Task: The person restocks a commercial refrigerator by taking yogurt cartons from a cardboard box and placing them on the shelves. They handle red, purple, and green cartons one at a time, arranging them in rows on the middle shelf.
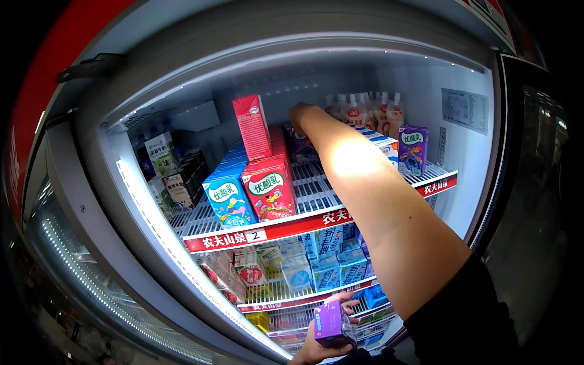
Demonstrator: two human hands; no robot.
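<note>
My right arm stretches into the top shelf of an upright fridge. My right hand point(299, 117) is far back, its fingers curled down at the top of a dark purple drink carton point(299, 146); most of the fingers are hidden. Low in front of the fridge, my left hand point(315, 349) is closed round a purple drink carton point(329, 322). Left of my right hand stands a row of red drink cartons point(268, 190), with one red carton point(252, 128) upright on top. Blue drink cartons point(229, 196) line up beside them.
Spouted drink pouches point(357, 114) stand at the back right, near another purple carton point(413, 149) and a white-blue box point(384, 145). Dark cartons point(180, 187) sit far left. A red-edged wire shelf point(319, 188) has more cartons point(325, 272) below it. The fridge door point(523, 182) is at the right.
</note>
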